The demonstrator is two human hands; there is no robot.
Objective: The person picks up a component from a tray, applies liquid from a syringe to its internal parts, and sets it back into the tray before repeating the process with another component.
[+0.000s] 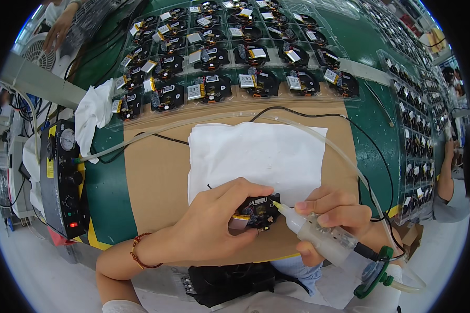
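Note:
Between the thumb and fingers of my left hand [206, 221] is a round black electronic assembly [261, 211] with a small circuit board and a silver battery pouch [238, 222] at its side. My right hand [339, 214] wraps round a translucent glue dispensing syringe [321, 237], tilted with its tip toward the left. The syringe's yellowish needle [278, 205] points at the assembly's right edge; whether it touches cannot be told. A green-rimmed fitting [373, 274] hangs on the tubing behind the syringe. Both hands are over the near edge of a white cloth [256, 151].
Clear trays [235, 99] of similar black assemblies with batteries fill the far side, more trays [415, 141] the right. A black dispenser box [61, 177] stands left, its clear hose [344, 151] arching over the brown cardboard [156, 193]. A metal rod [380, 104] lies right. Other people are nearby.

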